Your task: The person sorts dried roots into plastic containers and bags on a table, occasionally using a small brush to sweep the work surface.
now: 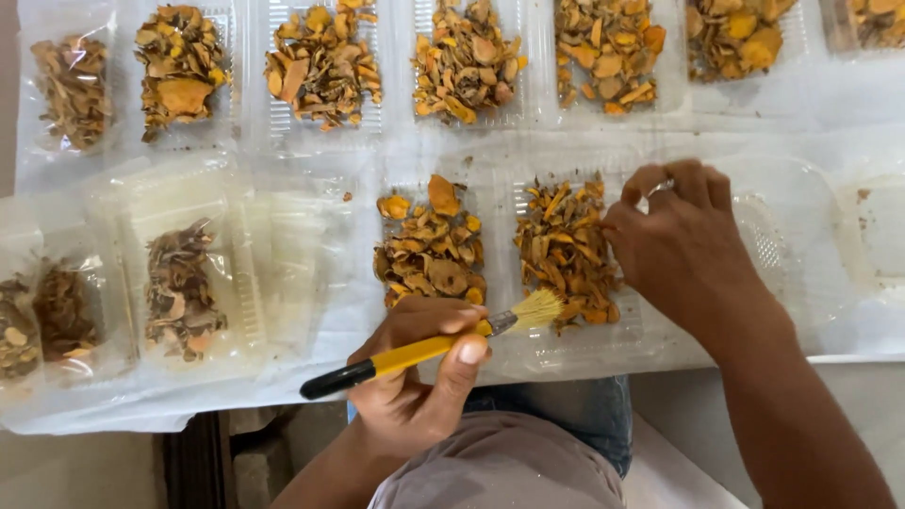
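My left hand grips a paintbrush with a yellow and black handle; its pale bristles rest at the lower edge of a heap of orange dried slices in a clear plastic tray. My right hand lies over the right side of that heap, fingers curled, thumb and forefinger pinched together near the slices. I cannot tell whether a piece is between them. Another heap of orange slices sits in the tray just to the left.
A far row of clear trays holds orange slices. Trays at the left hold darker brown pieces. An empty clear tray sits at the right. All rest on a white sheet; the table edge runs along the bottom.
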